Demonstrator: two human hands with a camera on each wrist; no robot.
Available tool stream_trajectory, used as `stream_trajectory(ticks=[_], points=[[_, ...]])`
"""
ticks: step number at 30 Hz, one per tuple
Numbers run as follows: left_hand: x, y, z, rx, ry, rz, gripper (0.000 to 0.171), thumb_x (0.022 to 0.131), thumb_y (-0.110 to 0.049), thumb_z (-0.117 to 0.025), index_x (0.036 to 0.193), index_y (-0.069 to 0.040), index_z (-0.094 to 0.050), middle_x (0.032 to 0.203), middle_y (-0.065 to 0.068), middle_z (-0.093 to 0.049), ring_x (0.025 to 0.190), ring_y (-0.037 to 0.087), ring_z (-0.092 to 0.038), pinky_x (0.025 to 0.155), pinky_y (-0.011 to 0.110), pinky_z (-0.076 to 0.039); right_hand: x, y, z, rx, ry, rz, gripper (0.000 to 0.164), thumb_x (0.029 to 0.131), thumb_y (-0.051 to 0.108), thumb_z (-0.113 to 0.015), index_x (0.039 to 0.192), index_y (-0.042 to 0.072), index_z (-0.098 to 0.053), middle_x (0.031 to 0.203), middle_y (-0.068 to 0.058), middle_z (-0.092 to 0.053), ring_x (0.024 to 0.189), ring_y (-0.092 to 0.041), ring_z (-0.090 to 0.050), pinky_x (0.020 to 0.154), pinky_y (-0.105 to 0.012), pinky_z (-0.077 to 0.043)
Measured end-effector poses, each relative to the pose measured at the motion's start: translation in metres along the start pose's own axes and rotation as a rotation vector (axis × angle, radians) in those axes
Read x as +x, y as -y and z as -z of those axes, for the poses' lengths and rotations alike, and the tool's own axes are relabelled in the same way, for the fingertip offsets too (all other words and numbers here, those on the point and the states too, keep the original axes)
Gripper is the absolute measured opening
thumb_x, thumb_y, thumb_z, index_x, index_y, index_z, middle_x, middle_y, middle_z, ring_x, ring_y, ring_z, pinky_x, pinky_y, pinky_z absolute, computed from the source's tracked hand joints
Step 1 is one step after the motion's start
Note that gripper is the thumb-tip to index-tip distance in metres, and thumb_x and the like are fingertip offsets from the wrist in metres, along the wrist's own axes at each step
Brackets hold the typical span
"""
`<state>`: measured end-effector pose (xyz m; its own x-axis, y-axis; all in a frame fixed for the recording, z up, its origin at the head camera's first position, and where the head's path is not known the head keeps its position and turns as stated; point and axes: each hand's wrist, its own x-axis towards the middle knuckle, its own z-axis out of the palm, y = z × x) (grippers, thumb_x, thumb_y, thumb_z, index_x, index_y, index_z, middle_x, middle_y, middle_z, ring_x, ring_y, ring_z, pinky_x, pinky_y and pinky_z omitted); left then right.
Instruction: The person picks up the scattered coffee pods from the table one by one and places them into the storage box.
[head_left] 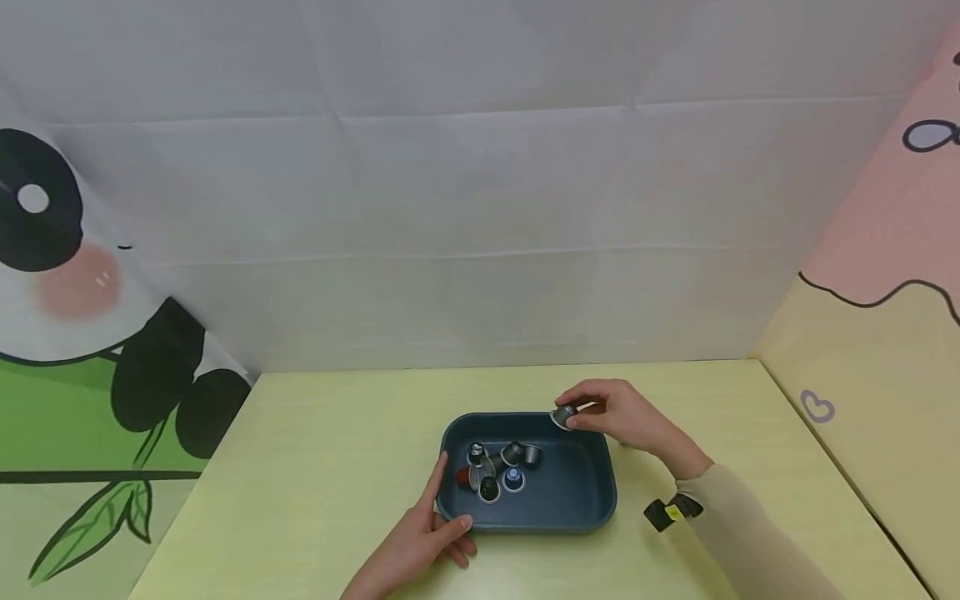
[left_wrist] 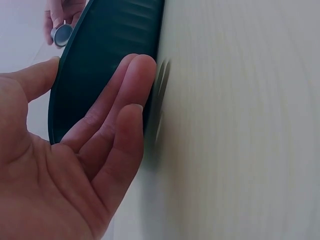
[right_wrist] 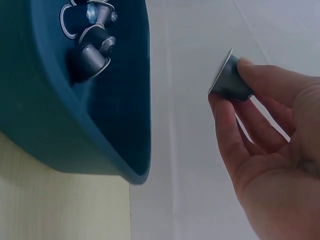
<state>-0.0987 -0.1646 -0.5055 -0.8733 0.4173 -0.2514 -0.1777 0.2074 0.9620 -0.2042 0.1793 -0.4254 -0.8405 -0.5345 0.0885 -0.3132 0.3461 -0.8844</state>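
A dark teal tray (head_left: 570,492) lies on the table with several coffee capsules (head_left: 513,479) grouped in its left half. My left hand (head_left: 420,533) rests on the tray's near left corner, index finger along the left side and thumb at the front rim. In the left wrist view, other fingers (left_wrist: 136,82) lie loosely bent along the outer wall. Above the far right corner, my right hand (head_left: 618,417) pinches a dark grey coffee capsule (right_wrist: 232,80) between thumb and fingers. Its pale rim faces the tray in the right wrist view.
The pale yellow table (head_left: 315,467) extends around the tray. A white sheet (head_left: 480,208) hangs behind it. Cartoon-printed panels stand at the left and right. A black device (head_left: 671,510) is strapped at the right wrist, over a beige sleeve (head_left: 750,533).
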Motion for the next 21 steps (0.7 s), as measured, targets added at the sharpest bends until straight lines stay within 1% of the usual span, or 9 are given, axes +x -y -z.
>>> stream_trajectory(ticks=[3, 8, 15, 21], points=[[0.000, 0.000, 0.001, 0.006, -0.001, 0.002, 0.095, 0.100, -0.027, -0.064, 0.160, -0.029, 0.010, 0.081, 0.017, -0.073, 0.070, 0.033, -0.072, 0.070, 0.032, -0.056, 0.007, 0.000, -0.005, 0.002, 0.001, -0.002, 0.028, 0.092, 0.008, -0.072, 0.119, 0.005, -0.069, 0.117, -0.011, -0.067, 0.104, -0.029, -0.068, 0.081, -0.030, -0.055], [0.000, 0.000, 0.002, 0.009, -0.002, 0.007, 0.095, 0.100, -0.027, -0.064, 0.160, -0.030, 0.010, 0.081, 0.017, -0.073, 0.070, 0.033, -0.072, 0.070, 0.032, -0.056, 0.020, -0.004, -0.014, 0.023, -0.003, 0.019, 0.027, 0.092, 0.010, -0.072, 0.119, 0.006, -0.070, 0.115, -0.009, -0.068, 0.106, -0.028, -0.067, 0.081, -0.030, -0.055], [0.000, 0.000, 0.002, -0.002, 0.005, 0.004, 0.095, 0.100, -0.026, -0.063, 0.160, -0.029, 0.012, 0.082, 0.018, -0.073, 0.070, 0.034, -0.072, 0.069, 0.036, -0.056, 0.032, -0.010, -0.028, 0.114, -0.040, 0.026, 0.028, 0.092, 0.011, -0.073, 0.119, 0.005, -0.070, 0.115, -0.010, -0.068, 0.108, -0.029, -0.066, 0.084, -0.032, -0.055], [0.002, 0.003, 0.002, -0.005, 0.004, 0.006, 0.095, 0.101, -0.025, -0.062, 0.159, -0.030, 0.012, 0.082, 0.018, -0.073, 0.070, 0.035, -0.072, 0.069, 0.037, -0.056, 0.040, -0.015, -0.036, 0.175, -0.079, 0.034, 0.030, 0.092, 0.012, -0.073, 0.120, 0.003, -0.069, 0.116, -0.011, -0.069, 0.108, -0.027, -0.066, 0.085, -0.033, -0.054]])
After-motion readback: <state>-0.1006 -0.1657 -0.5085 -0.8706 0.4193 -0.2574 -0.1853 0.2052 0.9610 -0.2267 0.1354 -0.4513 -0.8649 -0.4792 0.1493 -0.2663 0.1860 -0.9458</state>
